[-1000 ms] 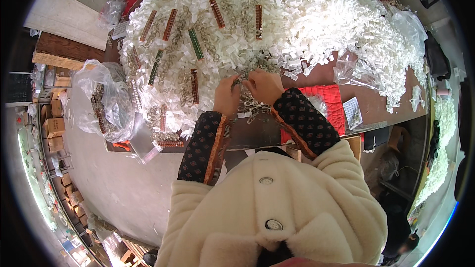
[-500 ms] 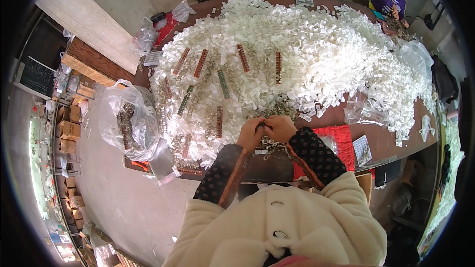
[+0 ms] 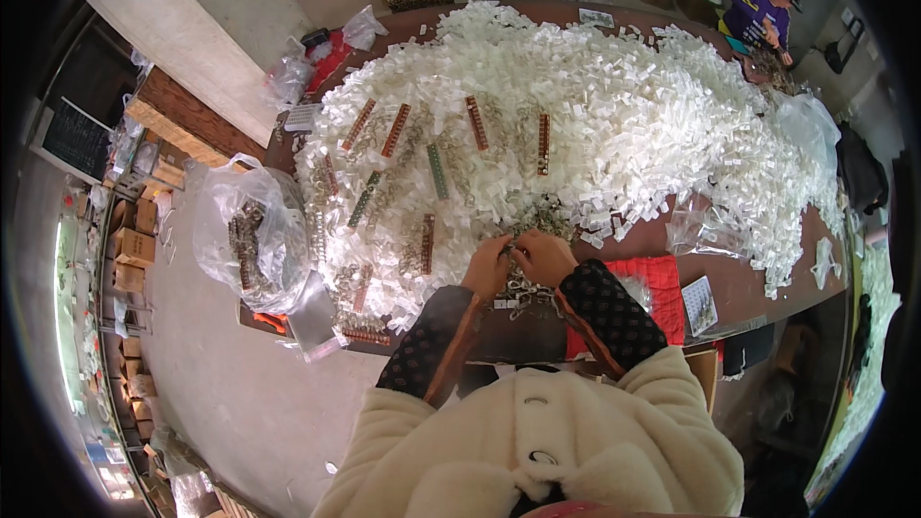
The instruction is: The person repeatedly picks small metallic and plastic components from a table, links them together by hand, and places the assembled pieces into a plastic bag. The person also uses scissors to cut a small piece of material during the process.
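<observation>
At the near edge of the table, my left hand (image 3: 487, 267) and my right hand (image 3: 545, 259) face each other with fingertips bent together in a pinch. Whatever small thing lies between their fingers is too tiny to make out. Just beyond them is a little heap of small metal pieces (image 3: 543, 215). Below my hands lie metal rings or clasps (image 3: 524, 292), partly covered by my fingers and sleeve. To the left of my left hand, a red-brown strip of small parts (image 3: 427, 244) rests on the big pile of clear white pieces (image 3: 585, 125).
More red-brown strips (image 3: 395, 129) and green strips (image 3: 437, 171) lie across the pile. A clear plastic bag (image 3: 206, 230) stands left. On the right are a red cloth (image 3: 664, 278), a white card (image 3: 699, 305) and clear bags (image 3: 705, 230). Another person (image 3: 758, 14) works at the far right.
My hands have drawn slightly apart at the fingertips. The whole view has shifted a little, so the table sits lower in the picture. The other person's head and hands have moved slightly.
</observation>
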Tool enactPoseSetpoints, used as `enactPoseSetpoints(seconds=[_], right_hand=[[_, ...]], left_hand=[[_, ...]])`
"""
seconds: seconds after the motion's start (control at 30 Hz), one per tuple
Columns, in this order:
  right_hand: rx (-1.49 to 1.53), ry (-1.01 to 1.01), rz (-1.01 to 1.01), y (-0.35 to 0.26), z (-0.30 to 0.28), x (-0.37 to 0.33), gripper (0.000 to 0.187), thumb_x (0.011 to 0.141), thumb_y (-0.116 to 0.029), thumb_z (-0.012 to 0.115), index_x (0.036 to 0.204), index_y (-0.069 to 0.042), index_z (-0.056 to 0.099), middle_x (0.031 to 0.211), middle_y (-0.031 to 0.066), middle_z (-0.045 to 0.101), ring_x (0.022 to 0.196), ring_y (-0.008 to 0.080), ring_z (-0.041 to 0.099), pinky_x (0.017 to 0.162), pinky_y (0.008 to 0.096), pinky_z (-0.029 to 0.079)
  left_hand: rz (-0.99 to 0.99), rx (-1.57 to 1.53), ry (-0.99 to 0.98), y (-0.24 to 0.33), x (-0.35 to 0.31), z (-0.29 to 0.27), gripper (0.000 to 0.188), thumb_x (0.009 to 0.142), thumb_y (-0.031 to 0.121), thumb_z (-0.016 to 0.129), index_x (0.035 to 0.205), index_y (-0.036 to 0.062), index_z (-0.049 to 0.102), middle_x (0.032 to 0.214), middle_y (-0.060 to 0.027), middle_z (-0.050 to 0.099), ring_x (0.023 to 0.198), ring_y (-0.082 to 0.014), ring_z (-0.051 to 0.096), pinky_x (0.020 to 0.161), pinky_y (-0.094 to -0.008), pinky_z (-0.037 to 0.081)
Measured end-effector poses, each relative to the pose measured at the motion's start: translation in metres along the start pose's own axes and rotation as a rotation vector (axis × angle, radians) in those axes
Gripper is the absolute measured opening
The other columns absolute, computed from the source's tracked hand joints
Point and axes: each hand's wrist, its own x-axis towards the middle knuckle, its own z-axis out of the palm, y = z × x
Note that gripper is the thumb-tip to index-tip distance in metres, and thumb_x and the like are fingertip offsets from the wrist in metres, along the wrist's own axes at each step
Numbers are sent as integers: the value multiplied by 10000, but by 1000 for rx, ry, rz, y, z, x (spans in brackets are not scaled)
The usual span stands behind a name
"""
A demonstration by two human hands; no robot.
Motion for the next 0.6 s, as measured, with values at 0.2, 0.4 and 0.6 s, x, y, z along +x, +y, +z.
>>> enactPoseSetpoints(seconds=[0.2, 0.4, 0.6], right_hand=[[-29, -90, -92, -10, -10, 3, 150, 838, -181, 581, 916, -60, 623, 846, 131, 621, 784, 355, 620, 667, 445, 501], [-51, -112, -129, -6, -12, 7, 230, 841, -304, 564, 924, -106, 647, 824, 132, 663, 790, 370, 644, 684, 473, 509], [-15, -46, -113, -5, 1, 6, 218, 829, -289, 570, 824, -87, 651, 790, 136, 648, 756, 361, 636, 663, 461, 507]], left_hand=[[80, -87, -70, -13, 0, 7, 352, 844, 26, 519, 1192, 12, 567, 1099, -227, 596, 1021, -411, 575, 882, -429, 468], [173, -121, -15, -24, -5, 15, 334, 846, 17, 519, 1176, 7, 569, 1077, -232, 595, 997, -418, 575, 858, -441, 470], [-5, -77, 84, -36, -8, 38, 281, 837, 96, 619, 1105, 15, 594, 1006, -131, 627, 879, -259, 634, 737, -330, 516]])
